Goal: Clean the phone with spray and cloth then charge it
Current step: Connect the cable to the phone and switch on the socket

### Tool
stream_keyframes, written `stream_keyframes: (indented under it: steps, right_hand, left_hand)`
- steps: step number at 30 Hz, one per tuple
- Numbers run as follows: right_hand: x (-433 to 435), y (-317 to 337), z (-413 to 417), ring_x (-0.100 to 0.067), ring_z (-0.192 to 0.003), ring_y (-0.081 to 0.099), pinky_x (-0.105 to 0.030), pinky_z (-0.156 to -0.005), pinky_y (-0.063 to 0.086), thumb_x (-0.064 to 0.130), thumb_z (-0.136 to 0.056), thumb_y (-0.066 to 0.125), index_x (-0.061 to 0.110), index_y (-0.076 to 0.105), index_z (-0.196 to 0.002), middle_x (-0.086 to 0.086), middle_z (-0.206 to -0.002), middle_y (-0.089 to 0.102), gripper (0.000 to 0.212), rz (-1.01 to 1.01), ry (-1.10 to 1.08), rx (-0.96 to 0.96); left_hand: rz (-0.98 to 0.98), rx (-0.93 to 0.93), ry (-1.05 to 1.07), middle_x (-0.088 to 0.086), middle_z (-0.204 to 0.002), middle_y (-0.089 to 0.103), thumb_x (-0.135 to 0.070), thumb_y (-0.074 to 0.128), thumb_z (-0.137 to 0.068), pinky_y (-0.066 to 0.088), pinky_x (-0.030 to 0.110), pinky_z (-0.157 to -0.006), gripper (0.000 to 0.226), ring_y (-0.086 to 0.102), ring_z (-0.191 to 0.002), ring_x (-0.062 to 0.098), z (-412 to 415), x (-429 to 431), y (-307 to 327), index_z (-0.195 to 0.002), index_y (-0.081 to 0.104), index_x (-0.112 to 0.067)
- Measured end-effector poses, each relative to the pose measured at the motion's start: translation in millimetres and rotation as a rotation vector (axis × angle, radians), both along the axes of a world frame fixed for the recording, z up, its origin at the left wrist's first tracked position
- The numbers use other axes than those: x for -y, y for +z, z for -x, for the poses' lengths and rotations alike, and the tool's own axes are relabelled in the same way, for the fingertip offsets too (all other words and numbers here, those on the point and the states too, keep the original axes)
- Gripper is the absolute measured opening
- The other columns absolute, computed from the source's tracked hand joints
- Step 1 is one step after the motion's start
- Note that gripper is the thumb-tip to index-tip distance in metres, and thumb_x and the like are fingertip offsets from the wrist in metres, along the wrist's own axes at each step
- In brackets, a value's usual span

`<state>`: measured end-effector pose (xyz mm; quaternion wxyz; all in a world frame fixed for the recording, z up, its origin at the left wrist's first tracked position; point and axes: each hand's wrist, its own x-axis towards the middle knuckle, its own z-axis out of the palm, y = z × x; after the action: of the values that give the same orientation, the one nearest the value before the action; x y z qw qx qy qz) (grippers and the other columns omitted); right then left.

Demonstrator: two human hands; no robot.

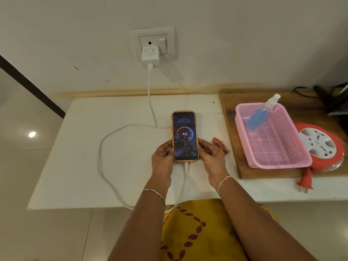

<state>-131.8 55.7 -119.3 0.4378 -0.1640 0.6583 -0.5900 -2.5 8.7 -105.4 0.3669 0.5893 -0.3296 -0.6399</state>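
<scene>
The phone (pixel 185 136), in an orange case, lies face up on the white table (pixel 94 166) with its screen lit and showing 42%. My left hand (pixel 163 159) grips its lower left edge and my right hand (pixel 211 157) grips its lower right edge. A white cable (pixel 105 147) runs from the phone's bottom in a loop up to the white charger (pixel 150 56) plugged into the wall socket (pixel 153 41). The blue spray bottle (pixel 261 113) leans inside the pink basket (pixel 293 147). An orange cloth (pixel 221 144) lies crumpled just right of my right hand.
The basket sits on a wooden board (pixel 231 129) at the right. A red and white extension reel (pixel 323 147) lies beside it, its red plug (pixel 306 182) on the table edge. Dark cables and equipment (pixel 329 98) fill the far right corner.
</scene>
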Motion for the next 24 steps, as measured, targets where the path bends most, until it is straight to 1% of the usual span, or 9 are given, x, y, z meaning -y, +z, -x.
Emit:
stream_keyframes:
  steps: [2,5,9,11,14,17,19,21,24]
  right_hand:
    - [2,2,-2,0.005,-0.08,0.065,-0.009,-0.061,0.051,0.011,-0.09,0.062,0.013,0.066,-0.116,0.013,-0.095,0.067,0.026,-0.003,-0.003,-0.014]
    - [4,4,-3,0.003,-0.081,0.065,-0.008,-0.06,0.05,0.011,-0.091,0.061,0.013,0.065,-0.116,0.011,-0.094,0.068,0.026,-0.012,-0.005,-0.047]
    - [5,3,-2,0.001,-0.083,0.063,-0.008,-0.06,0.051,0.013,-0.09,0.062,0.013,0.065,-0.118,0.014,-0.092,0.066,0.028,-0.05,0.002,-0.082]
    - [7,3,-3,-0.002,-0.086,0.063,-0.009,-0.061,0.052,0.015,-0.09,0.062,0.013,0.064,-0.119,0.014,-0.092,0.065,0.029,-0.07,0.011,-0.106]
    - [10,2,-4,-0.012,-0.096,0.064,-0.017,-0.07,0.054,0.018,-0.091,0.061,0.012,0.063,-0.121,0.007,-0.101,0.066,0.031,-0.109,0.017,-0.145]
    - [12,1,-5,-0.011,-0.097,0.062,-0.021,-0.075,0.053,0.019,-0.092,0.06,0.012,0.061,-0.124,0.003,-0.11,0.066,0.033,-0.138,0.027,-0.203]
    - [13,0,-6,-0.013,-0.099,0.062,-0.021,-0.077,0.053,0.02,-0.093,0.058,0.012,0.06,-0.125,0.0,-0.113,0.066,0.034,-0.156,0.03,-0.243]
    - [13,-1,-5,-0.014,-0.102,0.062,-0.022,-0.079,0.053,0.02,-0.094,0.056,0.012,0.06,-0.126,-0.001,-0.116,0.066,0.033,-0.175,0.032,-0.273]
    - [13,-2,-5,-0.01,-0.097,0.061,-0.016,-0.071,0.051,0.02,-0.095,0.055,0.014,0.061,-0.124,0.0,-0.114,0.066,0.03,-0.194,0.046,-0.329]
  left_hand:
    - [0.0,0.003,-0.01,0.001,-0.106,0.068,0.001,0.054,-0.093,0.051,0.01,-0.065,0.028,0.064,-0.091,0.008,-1,1,1,-0.116,0.064,-0.011]
    - [-0.006,0.002,-0.038,-0.003,-0.1,0.068,0.002,0.053,-0.093,0.05,0.007,-0.06,0.03,0.063,-0.086,0.001,-1,3,2,-0.117,0.065,-0.011]
    - [-0.009,0.024,-0.08,-0.005,-0.1,0.068,-0.002,0.051,-0.095,0.048,0.007,-0.062,0.031,0.062,-0.087,-0.001,-2,3,5,-0.121,0.065,-0.012]
    - [-0.005,0.038,-0.094,-0.006,-0.102,0.068,-0.003,0.049,-0.096,0.049,0.008,-0.068,0.032,0.061,-0.09,0.001,-1,3,6,-0.123,0.064,-0.013]
    - [0.0,0.069,-0.139,0.001,-0.12,0.066,-0.007,0.047,-0.098,0.046,0.021,-0.09,0.034,0.059,-0.105,0.012,-1,3,8,-0.129,0.06,-0.014]
    - [0.009,0.084,-0.165,0.003,-0.13,0.062,-0.008,0.047,-0.098,0.044,0.023,-0.094,0.036,0.056,-0.112,0.014,-1,3,7,-0.133,0.056,-0.014]
    - [0.009,0.087,-0.159,0.003,-0.132,0.061,-0.009,0.048,-0.098,0.044,0.019,-0.09,0.037,0.055,-0.112,0.013,-1,3,6,-0.133,0.056,-0.015]
    - [0.011,0.094,-0.158,0.002,-0.131,0.061,-0.009,0.05,-0.097,0.046,0.011,-0.079,0.037,0.056,-0.107,0.012,1,3,6,-0.133,0.056,-0.015]
    - [0.04,0.15,-0.186,0.0,-0.122,0.063,-0.007,0.047,-0.098,0.047,0.002,-0.063,0.037,0.06,-0.091,0.005,4,3,6,-0.133,0.056,-0.017]
